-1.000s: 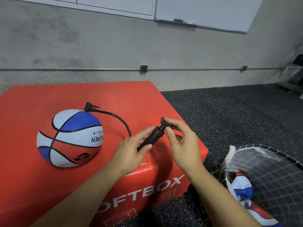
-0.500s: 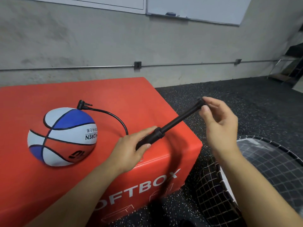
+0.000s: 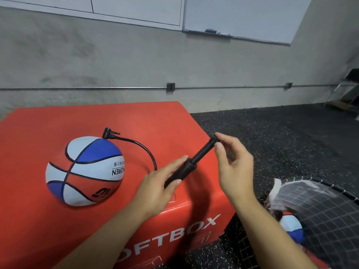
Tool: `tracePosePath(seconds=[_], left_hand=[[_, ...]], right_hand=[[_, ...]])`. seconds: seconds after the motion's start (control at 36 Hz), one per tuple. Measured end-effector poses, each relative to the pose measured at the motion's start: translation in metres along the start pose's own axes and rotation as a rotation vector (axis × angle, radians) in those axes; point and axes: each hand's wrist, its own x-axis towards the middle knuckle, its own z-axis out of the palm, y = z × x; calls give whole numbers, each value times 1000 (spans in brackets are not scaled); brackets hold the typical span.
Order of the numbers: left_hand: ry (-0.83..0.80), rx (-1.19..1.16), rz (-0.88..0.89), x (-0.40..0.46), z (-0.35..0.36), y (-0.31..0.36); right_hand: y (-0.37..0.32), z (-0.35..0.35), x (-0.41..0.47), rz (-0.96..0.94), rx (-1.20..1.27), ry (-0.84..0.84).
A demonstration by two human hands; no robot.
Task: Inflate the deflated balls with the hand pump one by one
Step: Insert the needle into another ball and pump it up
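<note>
A red, white and blue ball (image 3: 84,170) sits on the red soft box (image 3: 145,121) to my left. A black hose (image 3: 139,144) runs from the valve connector (image 3: 108,133) on top of the ball to a black hand pump (image 3: 186,167). My left hand (image 3: 161,183) grips the pump's barrel above the box's right edge. My right hand (image 3: 231,162) pinches the pump handle (image 3: 212,139) at the end of the partly extended rod.
A black net basket (image 3: 320,210) at the lower right holds another red, white and blue ball (image 3: 291,227). Dark speckled floor lies to the right of the box. A concrete wall with a pipe rail and whiteboards stands behind.
A second ago the handle was pushed in; my right hand pulled it far out, and now it has come partway back toward the barrel. The ball and hose stay put.
</note>
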Motion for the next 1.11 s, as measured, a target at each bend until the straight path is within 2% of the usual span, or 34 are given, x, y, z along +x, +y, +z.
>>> tracePosePath(seconds=[0.25, 0.47, 0.64, 0.89, 1.11], left_hand=[[6, -28, -19, 4, 1, -2], [-29, 15, -5, 7, 3, 1], [-52, 56, 21, 7, 5, 2], [-65, 173, 45, 6, 7, 10], [-52, 187, 27, 3, 7, 10]], right_hand=[[19, 16, -22, 43, -46, -146], [18, -3, -18, 120, -89, -236], [15, -19, -8, 118, -59, -173], [11, -70, 26, 99, 25, 62], [12, -60, 18, 72, 5, 95]])
